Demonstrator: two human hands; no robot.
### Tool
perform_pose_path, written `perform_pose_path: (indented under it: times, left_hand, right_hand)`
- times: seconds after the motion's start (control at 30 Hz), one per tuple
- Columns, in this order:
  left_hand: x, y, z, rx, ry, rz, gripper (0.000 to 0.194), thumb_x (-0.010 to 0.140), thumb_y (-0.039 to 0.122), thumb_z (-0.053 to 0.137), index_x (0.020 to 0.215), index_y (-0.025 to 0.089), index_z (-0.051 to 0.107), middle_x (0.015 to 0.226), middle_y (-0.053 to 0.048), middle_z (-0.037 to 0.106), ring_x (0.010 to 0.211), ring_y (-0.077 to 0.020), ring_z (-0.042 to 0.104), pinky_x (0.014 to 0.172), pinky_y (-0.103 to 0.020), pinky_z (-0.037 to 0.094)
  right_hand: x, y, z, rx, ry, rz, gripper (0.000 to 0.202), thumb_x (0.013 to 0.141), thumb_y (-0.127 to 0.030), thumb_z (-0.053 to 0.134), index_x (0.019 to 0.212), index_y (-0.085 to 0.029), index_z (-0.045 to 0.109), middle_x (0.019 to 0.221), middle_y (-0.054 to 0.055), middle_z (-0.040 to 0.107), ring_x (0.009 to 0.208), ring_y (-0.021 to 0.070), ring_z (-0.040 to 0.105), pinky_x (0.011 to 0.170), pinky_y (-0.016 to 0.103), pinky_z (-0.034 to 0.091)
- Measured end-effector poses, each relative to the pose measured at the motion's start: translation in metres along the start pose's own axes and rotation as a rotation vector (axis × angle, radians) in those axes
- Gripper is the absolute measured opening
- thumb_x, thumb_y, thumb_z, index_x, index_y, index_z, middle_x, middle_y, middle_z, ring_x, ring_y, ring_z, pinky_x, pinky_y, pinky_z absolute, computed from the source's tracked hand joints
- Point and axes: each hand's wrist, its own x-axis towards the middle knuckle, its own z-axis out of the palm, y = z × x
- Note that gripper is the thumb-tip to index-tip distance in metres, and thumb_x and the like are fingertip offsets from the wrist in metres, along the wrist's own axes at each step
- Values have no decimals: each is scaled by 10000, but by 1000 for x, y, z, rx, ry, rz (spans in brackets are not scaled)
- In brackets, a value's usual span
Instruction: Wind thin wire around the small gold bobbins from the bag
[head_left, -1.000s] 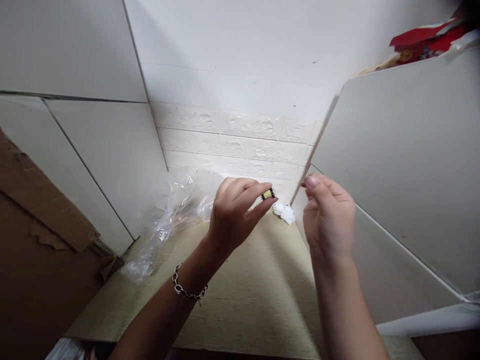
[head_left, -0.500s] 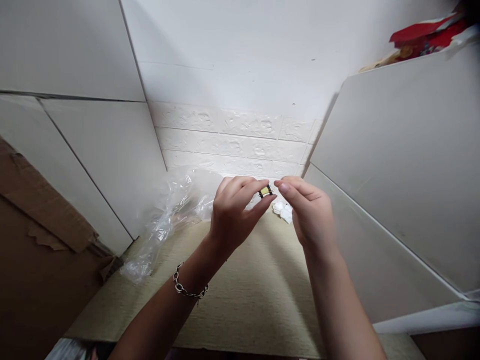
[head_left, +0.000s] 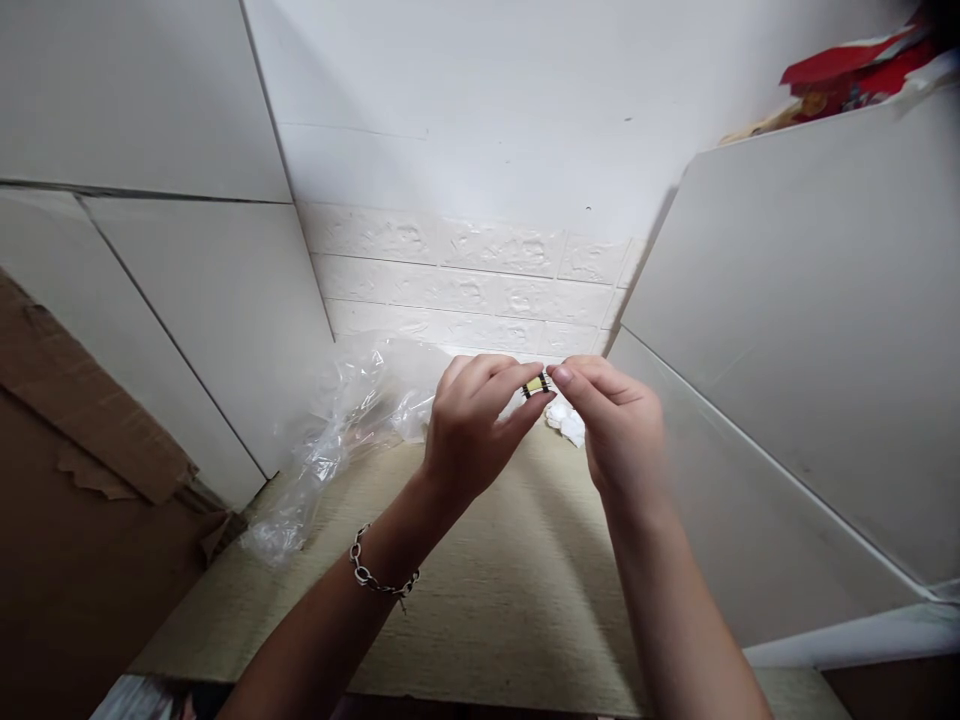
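Between its thumb and fingers, my left hand (head_left: 476,420) pinches a small yellow and black part (head_left: 536,384) with thin pins sticking out at its sides. My right hand (head_left: 619,415) is at the right side of this part, thumb and index fingertip pressed together by the pins. Whatever those right fingertips hold is too small to make out. Both hands are above a pale, cloth-like surface (head_left: 480,600). A crumpled white piece (head_left: 566,423) lies behind the hands.
Crumpled clear plastic (head_left: 322,460) lies at the left of the surface. Pale panels (head_left: 180,320) stand left and right (head_left: 795,350). A white brick-patterned wall (head_left: 465,270) is behind. Brown cardboard (head_left: 90,400) is at far left, and red items (head_left: 847,75) sit on top at right.
My left hand has moved slightly right with the yellow and black part, which is now closer to my right fingertips. My right hand has barely moved.
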Motion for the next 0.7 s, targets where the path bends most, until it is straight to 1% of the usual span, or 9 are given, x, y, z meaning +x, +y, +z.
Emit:
perform_pose_path:
  times: [0.13, 0.5, 0.7]
  left_hand:
    - [0, 0, 0, 15, 7, 12, 159, 705, 280, 632, 831, 184, 616, 734, -1, 624, 699, -108, 546, 674, -249, 413]
    - [0, 0, 1, 18, 8, 29, 177, 702, 271, 638, 850, 177, 616, 732, 0, 623, 707, -97, 551, 688, -244, 414]
    - [1, 0, 1, 21, 18, 0, 176, 690, 278, 650, 825, 170, 620, 735, -6, 630, 707, -103, 552, 680, -244, 421]
  right_hand:
    - [0, 0, 1, -17, 8, -13, 104, 692, -281, 626, 606, -231, 656, 702, -21, 585, 737, 123, 530, 725, 294, 391]
    - [1, 0, -1, 19, -25, 14, 80, 702, -282, 621, 656, -242, 673, 723, -22, 609, 750, 120, 544, 731, 295, 408]
    - [-1, -1, -2, -91, 31, -47, 125, 697, -303, 618, 612, -212, 631, 686, -24, 583, 714, 118, 537, 702, 295, 406]
